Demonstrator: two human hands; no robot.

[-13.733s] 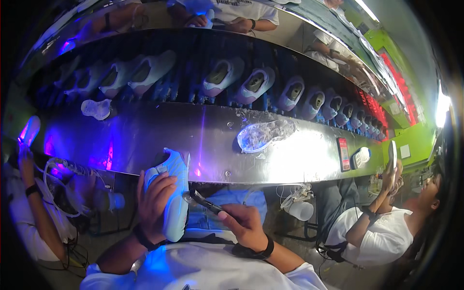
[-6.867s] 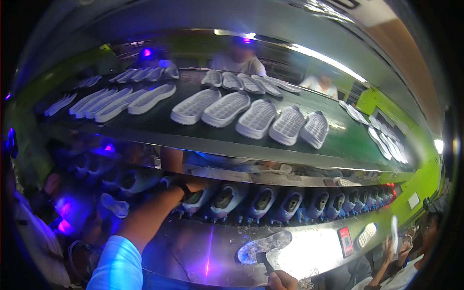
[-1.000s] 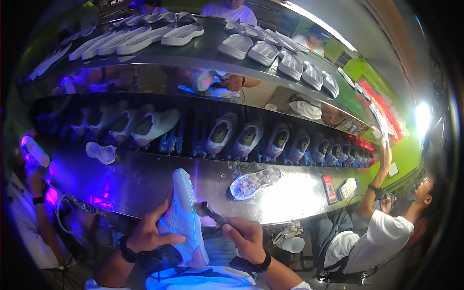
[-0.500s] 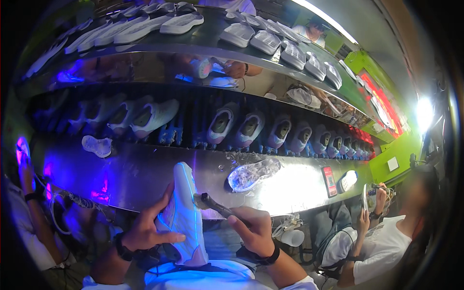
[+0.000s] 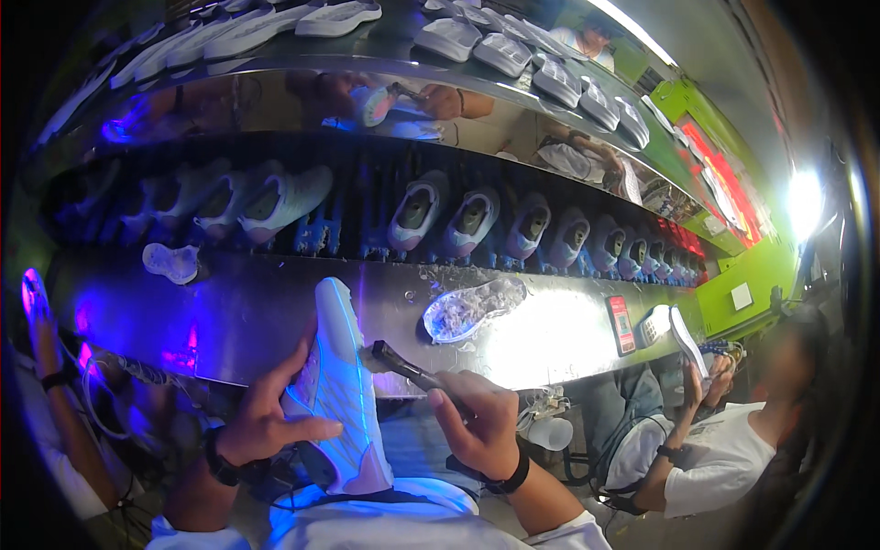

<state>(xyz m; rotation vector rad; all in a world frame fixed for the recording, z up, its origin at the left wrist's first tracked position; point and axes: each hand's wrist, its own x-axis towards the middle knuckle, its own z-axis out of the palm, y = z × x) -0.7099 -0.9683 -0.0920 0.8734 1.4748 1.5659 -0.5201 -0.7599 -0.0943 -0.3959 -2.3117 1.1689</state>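
Observation:
My left hand grips a white shoe upper from its left side, with the toe pointing away from me toward the metal bench. The shoe glows blue under violet light. My right hand holds a dark brush by its handle; the brush tip touches the shoe's right edge near the toe. On the bench beyond the brush lies a clear sole-shaped glue tray.
A row of white shoes on racks runs behind the bench, with white soles on a shelf above. A person seated at right holds a sole. Another person's arm is at left. A small white piece lies on the bench.
Over the last second the brush tip has come closer to the shoe's edge. The shoe stays in my left hand, tilted slightly more upright. The person at right has lowered an arm.

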